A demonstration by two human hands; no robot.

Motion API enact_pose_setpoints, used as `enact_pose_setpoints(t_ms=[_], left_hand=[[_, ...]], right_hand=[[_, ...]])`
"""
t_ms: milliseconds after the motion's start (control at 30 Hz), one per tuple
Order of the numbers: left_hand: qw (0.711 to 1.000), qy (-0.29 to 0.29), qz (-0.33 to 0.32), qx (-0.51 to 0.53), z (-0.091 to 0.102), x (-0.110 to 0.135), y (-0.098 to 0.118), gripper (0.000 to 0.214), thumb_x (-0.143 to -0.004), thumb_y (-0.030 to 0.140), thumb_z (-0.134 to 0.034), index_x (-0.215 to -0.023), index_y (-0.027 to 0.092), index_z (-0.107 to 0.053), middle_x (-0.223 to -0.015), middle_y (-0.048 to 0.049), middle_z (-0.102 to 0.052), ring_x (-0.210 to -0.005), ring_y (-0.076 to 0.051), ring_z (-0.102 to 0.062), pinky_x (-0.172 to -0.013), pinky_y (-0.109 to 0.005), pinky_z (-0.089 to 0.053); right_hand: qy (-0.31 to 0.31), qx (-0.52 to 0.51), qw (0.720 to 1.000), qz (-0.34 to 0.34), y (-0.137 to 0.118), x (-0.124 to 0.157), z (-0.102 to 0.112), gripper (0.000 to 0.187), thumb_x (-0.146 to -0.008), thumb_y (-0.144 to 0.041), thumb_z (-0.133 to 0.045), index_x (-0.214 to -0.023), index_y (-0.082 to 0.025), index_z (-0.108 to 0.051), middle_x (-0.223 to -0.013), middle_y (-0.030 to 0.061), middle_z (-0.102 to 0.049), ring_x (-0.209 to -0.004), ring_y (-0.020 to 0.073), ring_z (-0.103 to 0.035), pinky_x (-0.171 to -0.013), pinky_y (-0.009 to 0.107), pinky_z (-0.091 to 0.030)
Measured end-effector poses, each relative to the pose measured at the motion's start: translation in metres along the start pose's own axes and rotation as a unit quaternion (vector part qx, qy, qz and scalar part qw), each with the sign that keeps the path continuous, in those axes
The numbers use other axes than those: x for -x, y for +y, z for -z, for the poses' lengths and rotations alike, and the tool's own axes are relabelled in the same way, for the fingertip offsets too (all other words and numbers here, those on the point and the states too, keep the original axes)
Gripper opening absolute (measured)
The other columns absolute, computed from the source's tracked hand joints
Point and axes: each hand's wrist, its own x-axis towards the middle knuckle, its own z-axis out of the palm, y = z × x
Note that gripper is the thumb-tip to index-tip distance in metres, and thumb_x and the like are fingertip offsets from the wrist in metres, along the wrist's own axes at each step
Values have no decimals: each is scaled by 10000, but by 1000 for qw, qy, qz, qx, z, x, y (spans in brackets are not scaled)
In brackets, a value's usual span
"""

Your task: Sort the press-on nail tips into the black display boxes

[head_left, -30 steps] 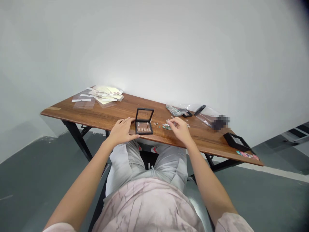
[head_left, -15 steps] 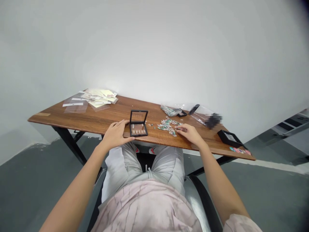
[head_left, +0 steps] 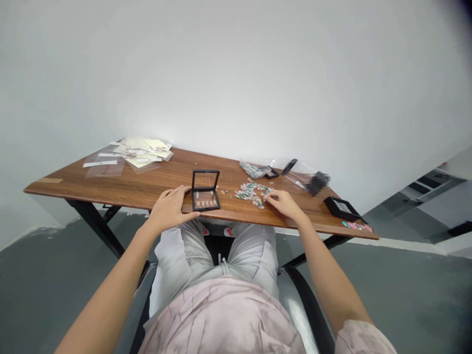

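My left hand (head_left: 169,209) wraps the left side of an open black display box (head_left: 205,200), with the thumb along its front corner. The box's clear lid (head_left: 205,181) stands upright, and a row of small pale press-on nails (head_left: 205,203) lies inside. To the right of the box sits a loose pile of small multicoloured nail pieces (head_left: 251,192) on the wooden table (head_left: 110,182). My right hand (head_left: 282,204) rests low at the pile's right edge, its fingertips among the pieces. Whether those fingers pinch a piece is too small to tell.
Papers and clear bags (head_left: 142,154) lie at the table's far left. A filled plastic bag (head_left: 252,169), a black comb-like object (head_left: 289,166), a blurred dark object (head_left: 316,183) and a second black box (head_left: 342,208) lie at the right. Coloured pieces (head_left: 356,225) sit near the front corner.
My right hand has come down from above the pile to its right edge. The left hand stays at the box. The whole view has drifted, so the table sits lower and further left.
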Motion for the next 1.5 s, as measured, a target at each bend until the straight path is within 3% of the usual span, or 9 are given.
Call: enact_pose_setpoints(t_ms=[300, 667, 867, 1000, 1133, 1300, 1500], left_hand=[[1000, -3, 5, 0, 0, 0, -1, 930, -826, 801, -514, -1481, 152, -395, -1506, -186, -519, -1391, -366, -486, -1149, -505, -339], [1000, -1, 3, -5, 1, 0, 1, 905, -838, 793, -509, -1467, 151, -402, -1498, -181, -528, -1404, -353, -477, -1153, -490, -332], [1000, -2, 3, 2, 2, 0, 2, 918, -817, 781, -556, -1466, 149, -407, -1493, -179, -533, -1403, -355, -480, -1155, -491, -334], [1000, -2, 4, 3, 1, -1, 1, 908, -822, 767, -558, -1466, 143, -414, -1492, -179, -535, -1402, -362, -481, -1157, -489, -332], [1000, 3, 0, 7, 0, -1, 0, 903, -813, 763, -575, -1467, 161, -411, -1486, -168, -543, -1401, -356, -482, -1149, -489, -337], [1000, 6, -8, 13, -1, -1, -1, 900, -813, 763, -577, -1469, 173, -401, -1474, -162, -553, -1410, -342, -475, -1155, -476, -322], [1000, 5, -5, 9, -1, -1, -1, 904, -811, 757, -583, -1460, 152, -409, -1481, -176, -544, -1416, -343, -467, -1155, -474, -318]], right_hand=[[18, -10, 1000, 1, 7, 4, -4, 310, -882, -422, -636, -1024, -190, -784, -911, 64, -753, -752, 200, -632, -713, 318, -472], [8, 3, 1000, 8, 1, 3, -2, 233, -870, -373, -644, -907, -202, -798, -846, 60, -748, -715, 201, -617, -702, 324, -457], [90, -55, 992, 62, -43, -6, -3, 209, -904, -366, -656, -956, -201, -773, -875, 62, -730, -742, 190, -596, -710, 316, -459], [40, -84, 983, 156, -93, -27, -19, 153, -921, -301, -667, -968, -200, -772, -852, 39, -701, -744, 161, -599, -719, 285, -449], [-2, -75, 976, 206, -130, -50, -48, 102, -914, -223, -685, -957, -187, -770, -830, 24, -693, -719, 135, -591, -699, 253, -427], [-33, -43, 975, 215, -148, -71, -74, 78, -903, -201, -709, -939, -174, -773, -791, 15, -691, -707, 129, -579, -683, 245, -394], [-56, -14, 978, 203, -151, -83, -84, 90, -911, -217, -705, -952, -181, -777, -809, 23, -700, -734, 138, -596, -693, 248, -381]])
